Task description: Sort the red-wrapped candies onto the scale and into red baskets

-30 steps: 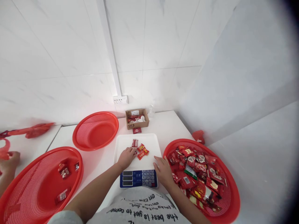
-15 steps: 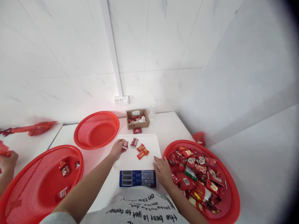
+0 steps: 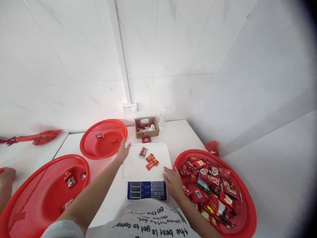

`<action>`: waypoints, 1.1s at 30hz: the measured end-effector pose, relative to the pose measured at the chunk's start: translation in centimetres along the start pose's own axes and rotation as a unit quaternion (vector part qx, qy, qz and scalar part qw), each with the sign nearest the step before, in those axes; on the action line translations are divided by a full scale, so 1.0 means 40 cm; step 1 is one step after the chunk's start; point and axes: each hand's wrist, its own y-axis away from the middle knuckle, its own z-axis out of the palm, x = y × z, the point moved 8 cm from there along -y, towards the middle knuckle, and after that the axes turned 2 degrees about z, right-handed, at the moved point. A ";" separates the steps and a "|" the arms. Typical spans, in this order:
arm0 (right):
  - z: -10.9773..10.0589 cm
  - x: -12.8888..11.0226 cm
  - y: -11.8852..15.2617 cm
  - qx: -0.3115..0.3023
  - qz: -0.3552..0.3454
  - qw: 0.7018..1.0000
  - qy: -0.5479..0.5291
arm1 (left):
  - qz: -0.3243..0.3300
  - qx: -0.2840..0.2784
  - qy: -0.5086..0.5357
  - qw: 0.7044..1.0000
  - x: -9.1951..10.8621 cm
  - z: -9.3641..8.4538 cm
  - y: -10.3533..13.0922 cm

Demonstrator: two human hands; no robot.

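My left hand [image 3: 123, 151] is held out with fingers apart, between the back-left red basket [image 3: 120, 125] and the white scale tray [image 3: 131, 172]. Nothing shows in its fingers. A dark red wrapped candy [image 3: 99, 136] is in the far side of that basket. On the tray sit another dark red packet [image 3: 143, 152] and several small bright red and yellow candies [image 3: 150, 164]. My right hand [image 3: 172, 178], holding nothing visible, lies with loosely spread fingers at the tray's right edge, beside the heaped basket [image 3: 250, 195].
Several packets lie in the front-left basket [image 3: 32, 178]. A cardboard box [image 3: 140, 134] of packets stands behind the tray, with one packet [image 3: 146, 139] before it. A blue keypad panel [image 3: 147, 190] is in front of the tray. Another person's hand [image 3: 7, 177] is at far left.
My left hand has let go of a dark red candy and moved slightly left and up. That candy now shows in the back-left basket. The right hand stays put.
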 end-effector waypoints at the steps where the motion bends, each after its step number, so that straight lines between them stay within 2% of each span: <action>1: 0.000 0.000 0.000 -0.001 0.000 1.000 0.002 | 0.021 -0.026 -0.027 0.999 -0.008 0.042 0.020; 2: 0.000 0.000 0.000 -0.001 0.000 1.000 0.004 | 0.057 -0.075 -0.122 0.988 -0.010 0.094 0.042; 4: -0.001 -0.001 0.000 0.001 -0.002 1.000 0.008 | 0.116 -0.167 -0.272 0.940 -0.023 0.189 0.088; 7: -0.002 -0.004 0.000 0.002 -0.009 1.000 0.013 | 0.189 -0.263 -0.375 0.869 -0.032 0.290 0.155; 9: -0.002 -0.005 0.000 -0.001 -0.011 1.000 0.017 | 0.247 -0.309 -0.417 0.819 -0.028 0.334 0.196; 11: -0.003 -0.007 0.000 -0.002 -0.009 1.000 0.022 | 0.307 -0.324 -0.454 0.771 -0.020 0.357 0.230; 12: -0.005 -0.007 0.000 -0.001 -0.007 1.000 0.024 | 0.330 -0.318 -0.462 0.759 -0.013 0.360 0.241; 15: -0.006 -0.010 0.000 -0.004 -0.005 1.000 0.021 | 0.376 -0.296 -0.475 0.738 0.001 0.354 0.259; 17: -0.006 -0.011 -0.001 -0.007 -0.005 1.000 0.019 | 0.380 -0.297 -0.482 0.732 -0.002 0.347 0.259; 19: -0.006 -0.010 -0.001 -0.007 -0.004 1.000 0.020 | 0.355 -0.298 -0.484 0.742 -0.014 0.339 0.247; 23: -0.005 -0.007 -0.001 -0.004 -0.002 1.000 0.017 | 0.281 -0.289 -0.466 0.788 -0.037 0.326 0.211; 28: -0.005 -0.006 0.000 -0.003 -0.003 1.000 0.003 | 0.237 -0.265 -0.440 0.825 -0.030 0.300 0.185; 29: -0.004 -0.005 0.000 -0.006 0.000 1.000 -0.001 | 0.221 -0.259 -0.410 0.846 -0.027 0.289 0.182; 30: -0.003 -0.004 -0.001 -0.009 0.004 1.000 -0.004 | 0.193 -0.250 -0.355 0.880 -0.025 0.274 0.176; 32: -0.003 -0.003 -0.002 -0.014 0.011 1.000 -0.012 | 0.106 -0.224 -0.205 0.947 -0.033 0.238 0.166; 33: -0.004 -0.004 -0.003 -0.015 0.012 1.000 -0.016 | 0.059 -0.209 -0.136 0.967 -0.043 0.221 0.162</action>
